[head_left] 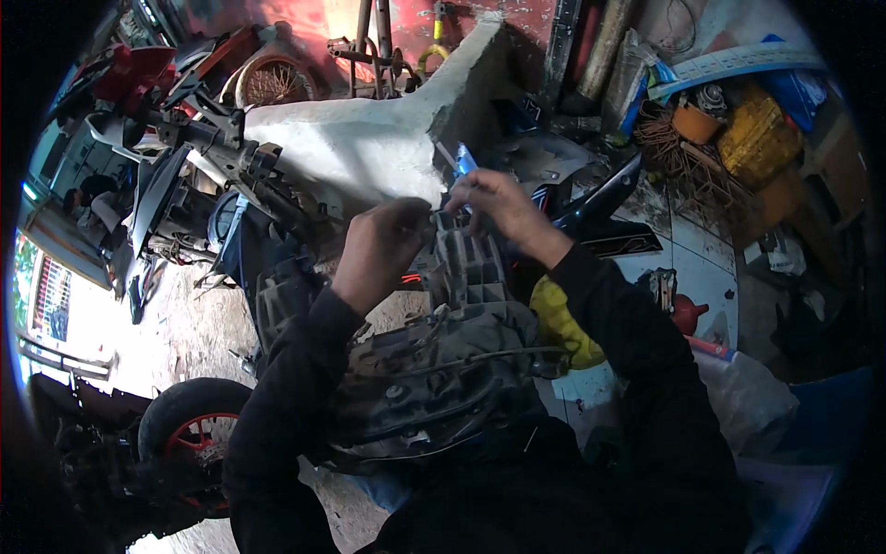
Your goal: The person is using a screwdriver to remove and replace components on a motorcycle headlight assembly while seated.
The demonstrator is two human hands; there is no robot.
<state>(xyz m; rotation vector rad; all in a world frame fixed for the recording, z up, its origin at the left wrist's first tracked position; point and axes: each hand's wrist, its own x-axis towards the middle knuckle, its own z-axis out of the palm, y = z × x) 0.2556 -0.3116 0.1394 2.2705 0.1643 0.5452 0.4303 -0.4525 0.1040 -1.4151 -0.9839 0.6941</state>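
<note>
A dirty dark engine casing [434,369], with a ribbed upper part [469,263], lies in front of my body. My left hand [380,254] is curled at the far left end of the ribbed part. Its fingertips are pressed together, and what they hold is hidden. Opposite it, my right hand [508,210] is closed in a pinch over the far right end, its fingers bent downward. Just beyond those fingers shows a bright blue piece [464,160] beside a thin pale strip; I cannot tell whether the hand touches them. A cable runs across the casing.
Left stands a partly stripped motorcycle [217,175], with a red-rimmed wheel [194,425] nearer. A low concrete wall [369,138] is ahead. On the right are a yellow bag [561,323], dark fairing panels [604,203], a red funnel [688,312] and piled scrap [692,157]. A person [97,198] is far left.
</note>
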